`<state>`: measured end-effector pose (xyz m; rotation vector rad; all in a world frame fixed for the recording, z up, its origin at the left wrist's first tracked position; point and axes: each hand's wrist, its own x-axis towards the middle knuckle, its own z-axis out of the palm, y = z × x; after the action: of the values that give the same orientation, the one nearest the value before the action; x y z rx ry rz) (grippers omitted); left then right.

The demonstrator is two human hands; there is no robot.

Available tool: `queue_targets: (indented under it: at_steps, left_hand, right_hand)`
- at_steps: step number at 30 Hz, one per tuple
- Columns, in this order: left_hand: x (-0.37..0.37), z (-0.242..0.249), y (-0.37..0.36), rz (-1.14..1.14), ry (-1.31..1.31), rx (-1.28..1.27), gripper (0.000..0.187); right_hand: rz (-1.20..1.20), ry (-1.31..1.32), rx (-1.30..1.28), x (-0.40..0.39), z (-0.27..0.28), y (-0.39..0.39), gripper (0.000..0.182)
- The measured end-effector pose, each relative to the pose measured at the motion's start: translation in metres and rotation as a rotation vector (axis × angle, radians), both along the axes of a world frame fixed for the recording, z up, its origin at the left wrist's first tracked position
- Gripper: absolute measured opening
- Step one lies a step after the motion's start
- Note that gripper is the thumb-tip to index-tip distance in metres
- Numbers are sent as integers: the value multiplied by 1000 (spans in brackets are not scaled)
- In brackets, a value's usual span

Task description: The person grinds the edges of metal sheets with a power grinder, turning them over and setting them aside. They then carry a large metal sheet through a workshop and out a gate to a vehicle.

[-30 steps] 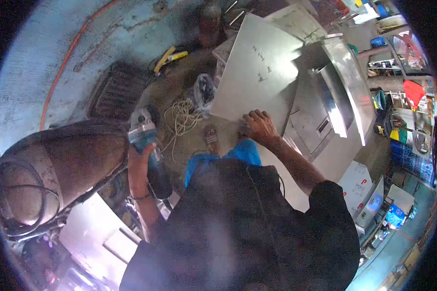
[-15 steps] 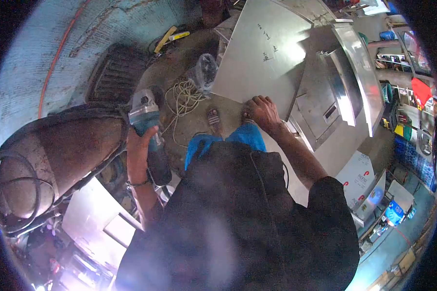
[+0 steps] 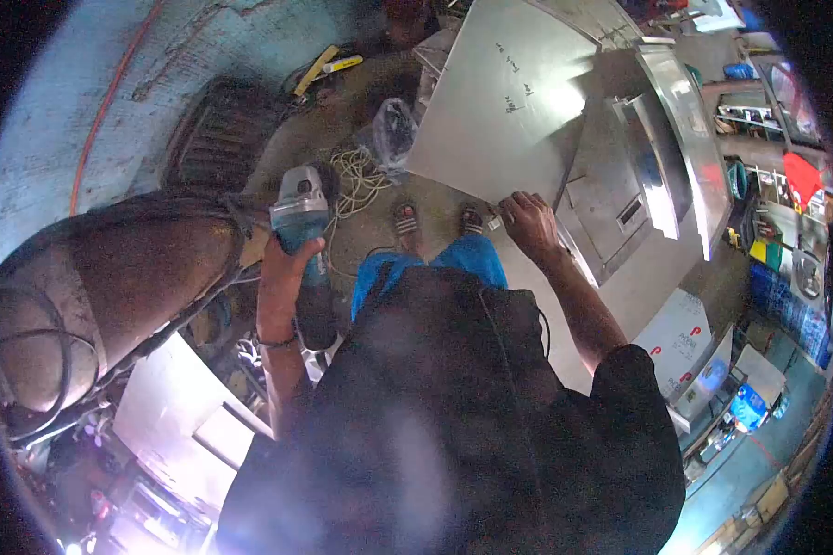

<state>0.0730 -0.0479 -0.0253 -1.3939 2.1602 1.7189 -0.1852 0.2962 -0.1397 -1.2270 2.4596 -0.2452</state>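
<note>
Hands well apart: beside the rusty cylinder (image 3: 148, 291), left hand (image 3: 285, 270) wrapped round a power grinder (image 3: 298, 215), then the metal sheet (image 3: 477, 125), handwriting on it apparently done, no fresh cut discernible, right hand (image 3: 533, 228) curled at its near edge, grip or contact unclear.

Teal angle grinder (image 3: 300, 225), silver head forward, in left hand (image 3: 283, 268), grey metal sheet (image 3: 491, 120), dark handwriting, near right hand (image 3: 530, 225)

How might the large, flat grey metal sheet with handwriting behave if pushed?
The sheet is probably stiff, since its edges run straight. Its smooth, glossy face may feel slippery, and its breadth suggests some weight.
</note>
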Motion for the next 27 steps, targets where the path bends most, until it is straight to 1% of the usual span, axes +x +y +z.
queue_targets:
  at_steps: [1,3,5,6,7,8,9,10,11,12,13,14,15,17,19,20,22,23,24,25,26,27]
  left_hand:
    - [0,3,4,26,-20,-29,72]
    - [0,10,9,72,-39,-59,73]
    - [-1,16,12,29,-76,-133,73]
    - [-3,25,14,50,-73,-134,73]
    - [-6,37,15,63,-115,-39,74]
    - [-7,43,15,76,-153,57,74]
    - [0,31,14,97,-145,58,74]
    - [13,9,15,106,-71,-35,73]
    - [17,5,18,116,-1,-126,71]
    - [22,4,19,141,2,-122,71]
    - [20,19,20,119,0,-81,76]
    - [20,26,21,97,0,-41,80]
    - [24,22,22,119,5,-37,80]
    - [29,16,24,182,54,-97,67]
    - [29,24,24,216,44,-63,66]
    - [28,27,24,235,30,-36,65]
    - [32,18,23,251,64,-56,64]
    - [34,14,22,255,91,-83,63]
    - [36,13,21,268,93,-78,63]
    - [36,11,19,280,47,-8,63]
    - [37,10,18,292,1,62,62]
    - [39,8,19,304,1,67,62]
  right_hand:
    - [15,6,-3,-5,8,-12,32]
    - [136,96,-291,-10,23,-52,34]
    - [274,183,-406,-16,4,-106,35]
    - [403,282,-430,-17,5,-132,34]
    - [530,384,-454,-20,8,-154,33]
    - [550,388,-459,-23,7,-168,33]
    - [618,331,-209,-26,4,-181,32]
    - [679,273,46,-27,4,-189,31]
    - [704,276,48,-29,9,-194,31]
    - [758,284,111,-33,14,-197,31]
    - [811,293,174,-37,19,-200,31]
    - [835,300,176,-43,18,-201,31]
    - [858,261,163,-49,13,-199,31]
    - [893,225,157,-55,11,-199,30]
    - [834,273,109,-58,10,-198,28]
    - [847,279,114,-61,11,-199,28]
    - [828,417,-328,-67,12,-200,22]
    - [843,417,-325,-72,11,-199,22]
    - [858,392,-183,-77,11,-197,21]
    - [870,367,-42,-79,16,-198,21]
    - [882,367,-39,-77,19,-198,21]
    - [653,333,-148,-73,23,-196,18]
